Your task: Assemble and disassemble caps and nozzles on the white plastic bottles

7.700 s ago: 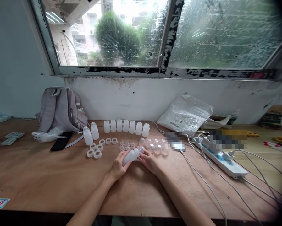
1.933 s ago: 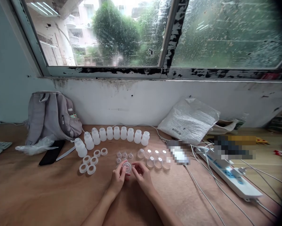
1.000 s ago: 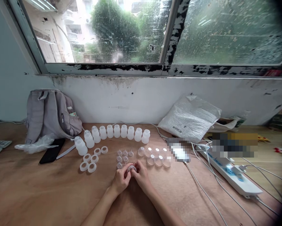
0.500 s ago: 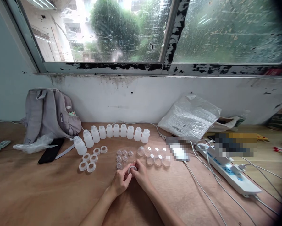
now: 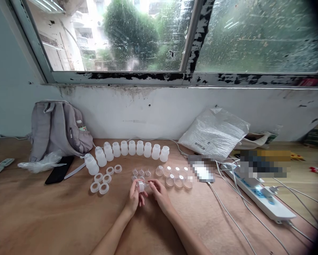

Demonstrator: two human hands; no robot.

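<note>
Our left hand (image 5: 134,199) pinches the probably light, stiff collar ring (image 5: 140,186) by its rim; our right hand (image 5: 161,193) nips its soft-looking teat (image 5: 146,184) with narrowed fingers.

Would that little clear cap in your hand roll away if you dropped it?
Probably. The little clear cap pinched in the left hand is round, so it could roll on the flat wooden table. It looks like thin plastic, so it is likely very light and fairly stiff. Being smooth and tiny, it may slip from fingers easily.
</note>
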